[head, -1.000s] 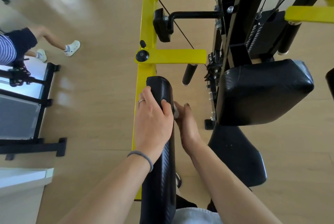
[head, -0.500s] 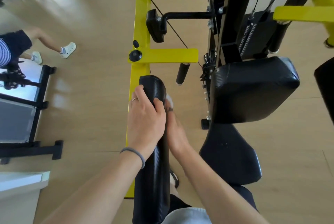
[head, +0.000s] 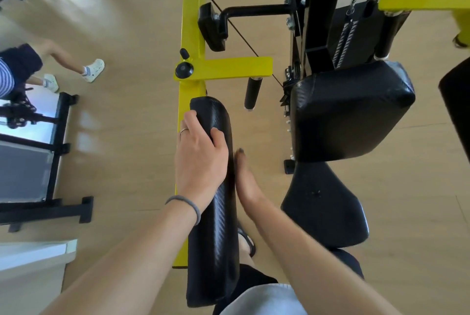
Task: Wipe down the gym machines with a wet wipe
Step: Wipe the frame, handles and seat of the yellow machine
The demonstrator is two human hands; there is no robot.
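The long black arm pad (head: 216,187) of the yellow-framed gym machine (head: 189,35), textured like carbon weave, runs lengthwise away from the viewer beside a block-shaped black back pad (head: 351,111) and a black seat (head: 325,208); no wipe can be made out.

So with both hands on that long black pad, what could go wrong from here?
1. The right hand works along the far side of the long black pad, where the wipe is out of view, so patches may be missed.
2. The left hand steadies the pad close to the yellow frame; a slip could knock the fingers against metal.
3. The cable and short black handle sit just ahead, so a long stroke might bump them.
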